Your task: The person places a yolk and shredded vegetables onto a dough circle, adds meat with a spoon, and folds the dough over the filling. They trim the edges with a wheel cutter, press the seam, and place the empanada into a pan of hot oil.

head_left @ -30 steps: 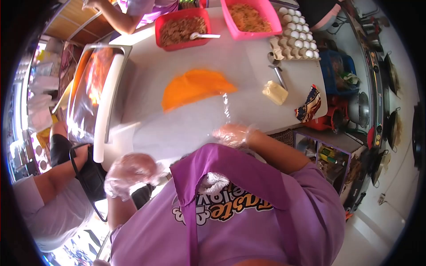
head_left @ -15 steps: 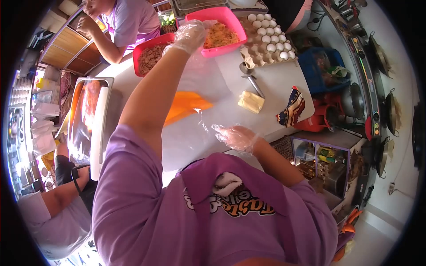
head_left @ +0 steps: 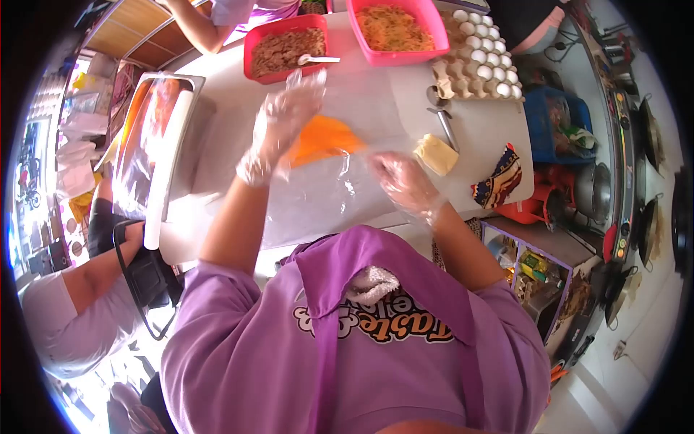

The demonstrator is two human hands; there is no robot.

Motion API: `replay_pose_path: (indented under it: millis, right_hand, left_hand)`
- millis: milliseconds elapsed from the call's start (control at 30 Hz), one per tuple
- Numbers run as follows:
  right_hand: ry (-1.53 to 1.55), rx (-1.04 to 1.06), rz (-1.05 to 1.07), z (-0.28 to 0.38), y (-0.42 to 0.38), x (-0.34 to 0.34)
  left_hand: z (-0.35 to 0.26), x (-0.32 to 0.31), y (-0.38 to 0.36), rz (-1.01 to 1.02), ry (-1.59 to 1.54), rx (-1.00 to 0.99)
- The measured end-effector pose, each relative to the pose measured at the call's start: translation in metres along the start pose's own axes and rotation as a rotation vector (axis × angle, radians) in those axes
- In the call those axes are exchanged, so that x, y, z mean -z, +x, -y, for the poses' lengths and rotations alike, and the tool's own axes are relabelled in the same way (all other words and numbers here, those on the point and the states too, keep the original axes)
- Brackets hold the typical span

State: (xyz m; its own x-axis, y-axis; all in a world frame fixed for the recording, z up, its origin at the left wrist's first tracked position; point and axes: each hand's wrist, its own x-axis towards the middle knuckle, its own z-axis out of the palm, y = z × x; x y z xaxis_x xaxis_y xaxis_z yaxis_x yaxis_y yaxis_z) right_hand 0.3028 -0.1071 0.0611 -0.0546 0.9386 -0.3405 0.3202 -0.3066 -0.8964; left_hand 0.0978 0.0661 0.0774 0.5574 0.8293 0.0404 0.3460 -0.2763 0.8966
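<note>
My left hand (head_left: 283, 129), in a clear plastic glove, is over the left part of a flat orange sheet (head_left: 327, 139) that looks like dough. Its fingers stretch toward the pink tub of brown minced filling (head_left: 278, 54) and seem to hold nothing. The orange sheet lies on clear plastic (head_left: 307, 195) spread over the white table. My right hand (head_left: 406, 182), also gloved, is curled at the right of the plastic; whatever its fingers pinch is hidden. A spoon with a white handle (head_left: 319, 60) rests in the minced filling.
Beyond are a pink tub of shredded orange-yellow filling (head_left: 397, 29) and a tray of eggs (head_left: 491, 61). At right lie a pastry wheel (head_left: 443, 123), a pale yellow block (head_left: 436, 154) and a patterned cloth (head_left: 499, 177). A metal tray (head_left: 194, 81) stands left. Other people are nearby.
My left hand has come back from the shredded-filling tub to the orange sheet. The right hand's fingers have curled more. The view has shifted, and the spoon in the minced filling now shows.
</note>
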Motion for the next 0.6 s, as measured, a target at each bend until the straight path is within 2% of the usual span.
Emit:
replay_pose_path:
  millis: [67, 100, 133, 167, 200, 233, 267, 300, 333, 433, 600]
  right_hand:
    - [-0.044, 0.290, -0.046, 0.000, 0.028, -0.018]
    - [-0.043, 0.286, -0.032, -0.002, 0.039, -0.027]
    - [-0.352, 0.478, -0.081, -0.005, 0.049, -0.035]
    - [-0.662, 0.671, -0.129, -0.011, 0.056, -0.044]
    - [-0.807, 0.592, -0.001, -0.031, 0.057, -0.054]
    - [-0.806, 0.595, 0.010, -0.039, 0.054, -0.060]
    - [-0.955, 0.560, 0.095, -0.047, 0.048, -0.065]
    - [-1.104, 0.523, 0.182, -0.054, 0.040, -0.069]
    - [-1.092, 0.385, 0.310, -0.062, 0.032, -0.073]
    - [-1.172, 0.310, 0.406, -0.079, 0.006, -0.079]
    - [-1.022, 0.158, 0.539, -0.089, -0.023, -0.086]
  left_hand:
    - [0.028, 0.003, -0.040, -0.026, -0.007, 0.091]
    - [0.046, 0.008, -0.060, -0.047, 0.117, -0.039]
    - [0.054, 0.009, -0.077, -0.067, 0.241, -0.170]
    - [0.060, 0.006, -0.098, -0.076, 0.240, -0.160]
    - [0.058, 0.001, -0.118, 0.018, 0.631, -0.146]
    - [0.058, -0.001, -0.137, 0.122, 1.021, -0.126]
    - [0.064, -0.002, -0.154, 0.122, 1.019, -0.115]
    - [0.071, -0.004, -0.170, 0.326, 1.004, -0.019]
    - [0.077, -0.006, -0.182, 0.527, 0.979, 0.076]
    - [0.090, -0.008, -0.210, 0.486, 0.924, -0.014]
    - [0.099, 0.005, -0.236, 0.557, 0.847, -0.082]
